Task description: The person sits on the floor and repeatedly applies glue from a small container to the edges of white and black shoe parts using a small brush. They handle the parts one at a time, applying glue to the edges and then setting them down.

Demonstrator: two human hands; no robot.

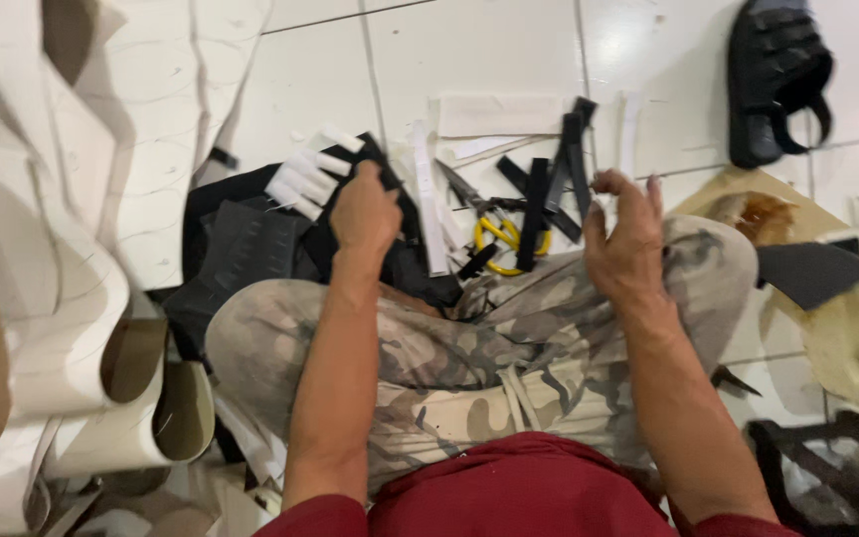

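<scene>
Below, my left hand [365, 211] clamps black fabric [251, 244]; my right hand [626, 239] hovers spread, empty, near scissors [497, 224] whose blades could nick it.

A single head-worn camera looks steeply down from just above a seated person's lap, facing forward over camouflage trousers [509, 338] toward the white tiled floor [469, 50] in the upper frame. The view sits close; both forearms enter from the bottom edge, with no second view
</scene>
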